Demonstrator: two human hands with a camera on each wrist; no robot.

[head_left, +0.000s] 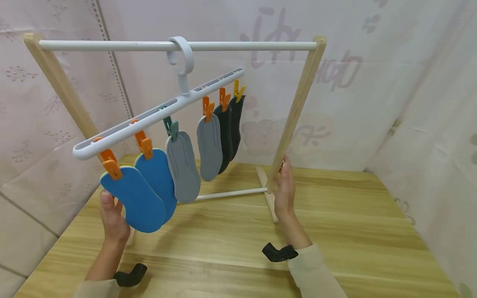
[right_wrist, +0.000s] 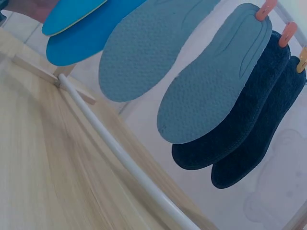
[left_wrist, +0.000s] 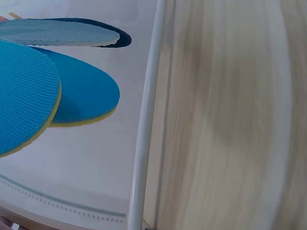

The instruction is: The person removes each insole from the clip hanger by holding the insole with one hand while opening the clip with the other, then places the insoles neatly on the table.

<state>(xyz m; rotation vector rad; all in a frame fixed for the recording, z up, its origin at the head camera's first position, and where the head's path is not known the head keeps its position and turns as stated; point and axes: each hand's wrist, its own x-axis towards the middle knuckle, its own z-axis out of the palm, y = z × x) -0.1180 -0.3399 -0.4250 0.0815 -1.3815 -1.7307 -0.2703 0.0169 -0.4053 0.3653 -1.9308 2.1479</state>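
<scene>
White plastic is the hanger (head_left: 186, 99), and its hook (head_left: 189, 60) sits over the top bar (head_left: 242, 46) of the rack, so the bar seems to carry all its weight. The hanger is turned across the bar, with its left end near and its right end far. Six insoles hang from it in a row: two blue insoles (head_left: 145, 207) at the near left, two grey insoles (head_left: 184, 169) in the middle and two black insoles (head_left: 236, 128) at the far right. Each has its own peg at the upper end, probably so that it hangs freely; four are orange pegs (head_left: 113, 169), one is a green peg (head_left: 173, 129), one a yellow peg (head_left: 238, 95).

The right hand (head_left: 285, 192) is against the lower part of the right post (head_left: 298, 107), perhaps to steady it; whether its fingers close around the wood, one cannot tell. The left hand (head_left: 114, 223) is low at the left, near the left post (head_left: 67, 87), partly covered by the nearest blue insole; its grip cannot be told either. Below, the low bar (head_left: 232, 193) runs above the wooden table (head_left: 223, 256).
</scene>
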